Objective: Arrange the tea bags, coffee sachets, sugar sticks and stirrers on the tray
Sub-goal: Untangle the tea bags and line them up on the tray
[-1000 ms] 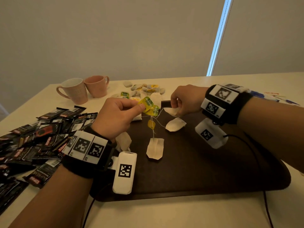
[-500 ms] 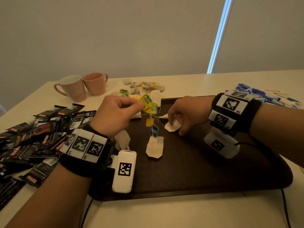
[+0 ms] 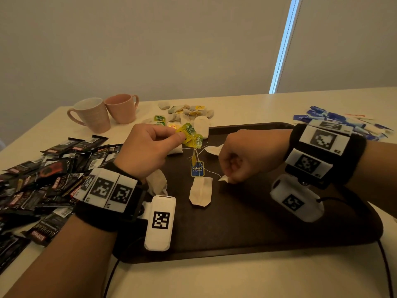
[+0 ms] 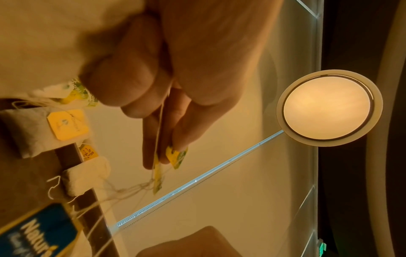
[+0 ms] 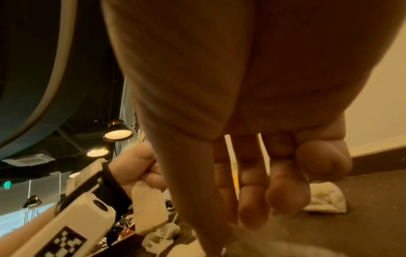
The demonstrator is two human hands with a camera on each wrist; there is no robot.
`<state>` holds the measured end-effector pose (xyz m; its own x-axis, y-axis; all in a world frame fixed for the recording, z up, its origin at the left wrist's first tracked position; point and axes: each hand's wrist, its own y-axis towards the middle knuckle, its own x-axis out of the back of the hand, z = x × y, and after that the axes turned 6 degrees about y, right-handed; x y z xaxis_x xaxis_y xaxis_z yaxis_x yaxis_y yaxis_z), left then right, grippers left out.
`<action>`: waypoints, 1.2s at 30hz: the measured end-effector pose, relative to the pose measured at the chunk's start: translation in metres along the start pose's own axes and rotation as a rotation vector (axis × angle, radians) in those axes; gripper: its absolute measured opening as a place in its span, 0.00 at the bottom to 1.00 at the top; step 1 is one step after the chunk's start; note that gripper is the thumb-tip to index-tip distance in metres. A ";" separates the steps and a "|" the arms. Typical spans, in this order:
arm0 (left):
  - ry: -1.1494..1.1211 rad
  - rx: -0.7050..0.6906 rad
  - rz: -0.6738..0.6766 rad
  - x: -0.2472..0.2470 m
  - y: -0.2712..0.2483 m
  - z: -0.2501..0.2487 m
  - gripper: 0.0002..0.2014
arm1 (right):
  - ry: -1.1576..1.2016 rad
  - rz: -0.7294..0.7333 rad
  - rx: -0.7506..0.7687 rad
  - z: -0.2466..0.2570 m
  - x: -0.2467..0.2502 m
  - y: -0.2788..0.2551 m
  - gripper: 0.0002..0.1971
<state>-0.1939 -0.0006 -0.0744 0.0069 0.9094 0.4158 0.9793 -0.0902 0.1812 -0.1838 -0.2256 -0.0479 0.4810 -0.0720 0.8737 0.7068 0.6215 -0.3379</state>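
My left hand (image 3: 148,151) pinches the yellow-green tags (image 3: 190,135) above the tray (image 3: 257,222), right hand (image 3: 242,160) pinches a tea bag (image 3: 223,179) on it — tangled strings (image 3: 211,172) between — further pulling may tear a bag or drag the others off.

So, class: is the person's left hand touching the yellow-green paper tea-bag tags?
Touching. In the head view the left hand pinches the yellow-green paper tags between thumb and forefinger; the left wrist view shows a tag held at its fingertips.
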 end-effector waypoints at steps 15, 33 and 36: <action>-0.007 0.017 0.021 0.003 0.000 -0.001 0.06 | -0.038 -0.225 -0.075 0.000 0.027 -0.006 0.10; -0.003 0.019 0.034 0.006 0.002 0.002 0.06 | -0.176 -0.065 -0.163 -0.021 0.019 0.039 0.21; -0.017 0.029 0.024 0.006 0.003 0.004 0.06 | -0.170 -0.097 -0.161 -0.027 0.014 0.045 0.15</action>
<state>-0.1905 0.0061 -0.0746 0.0338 0.9139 0.4044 0.9843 -0.1005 0.1450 -0.1313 -0.2196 -0.0606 0.3224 0.0158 0.9465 0.8253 0.4849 -0.2892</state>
